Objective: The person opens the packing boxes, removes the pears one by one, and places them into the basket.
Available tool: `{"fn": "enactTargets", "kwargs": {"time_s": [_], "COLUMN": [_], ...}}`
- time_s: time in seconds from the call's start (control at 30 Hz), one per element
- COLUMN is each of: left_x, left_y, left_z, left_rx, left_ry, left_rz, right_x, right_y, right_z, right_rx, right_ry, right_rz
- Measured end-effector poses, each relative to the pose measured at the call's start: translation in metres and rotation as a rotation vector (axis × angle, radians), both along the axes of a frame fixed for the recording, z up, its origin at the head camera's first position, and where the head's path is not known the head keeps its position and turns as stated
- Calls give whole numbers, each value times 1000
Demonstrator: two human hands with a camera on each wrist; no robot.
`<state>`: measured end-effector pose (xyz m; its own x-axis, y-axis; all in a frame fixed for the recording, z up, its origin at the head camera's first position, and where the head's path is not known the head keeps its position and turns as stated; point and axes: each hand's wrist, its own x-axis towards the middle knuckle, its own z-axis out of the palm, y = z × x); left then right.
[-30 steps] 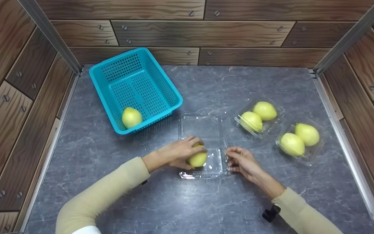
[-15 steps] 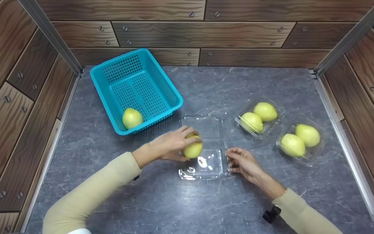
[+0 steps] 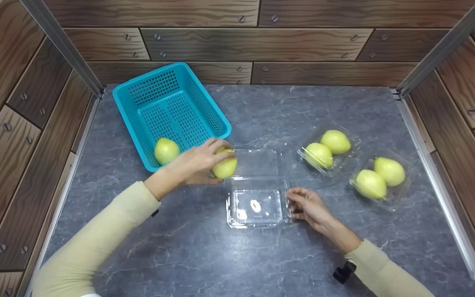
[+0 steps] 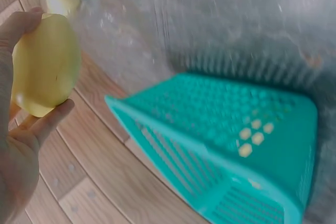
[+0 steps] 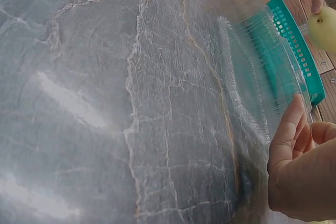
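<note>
1. Nearest you, your right hand pinches the right edge of the clear container between thumb and fingers. It holds the same spot as a second ago. The tray lies flat on the tabletop, its lid folded back on the far side.

2. Off to your right, a filled container holds two yellow-green fruits.

3. Your left hand grips the held fruit, its fingers curled round it. This is the change: a second ago the fruit was down at the tray; now it is up and to the left, between the container's lid and the basket. Filling this container therefore looks undone for now.

4. Slightly farther, a second filled container holds another pair of fruits, unmoved.

5. Farther left stands the teal basket, with one loose fruit in its near-left corner. You cannot tell whether the held fruit touches the rim.

6. Behind everything are wood-patterned panels.
</note>
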<state>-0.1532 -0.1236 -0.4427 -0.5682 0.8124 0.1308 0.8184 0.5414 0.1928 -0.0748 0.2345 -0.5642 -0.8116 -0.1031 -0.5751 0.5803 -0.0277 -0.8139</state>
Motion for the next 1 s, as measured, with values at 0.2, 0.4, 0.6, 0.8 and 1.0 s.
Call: {"fn": "enactTargets", "kwargs": {"time_s": [0.2,0.4,0.6,0.8,1.0], "left_x": [-12,-26,-42,-57,-68], "left_y": [-23,-46,-71,-93,-111], "left_z": [9,12,7,-3,-7], "left_rx": [20,7,29,38,34], "left_ry": [-39,-39,-120,-157,-166], "left_rz": [100,212,335,420,475], "right_x": [0,0,0,1,0], "right_y": [0,0,0,0,0], "right_z": [-1,-1,-1,0,1], "right_rx": [-3,-6,-1,-9,-16], "right_ry": [2,1,2,5,5], "right_rz": [-3,-9,-14,-3,9]}}
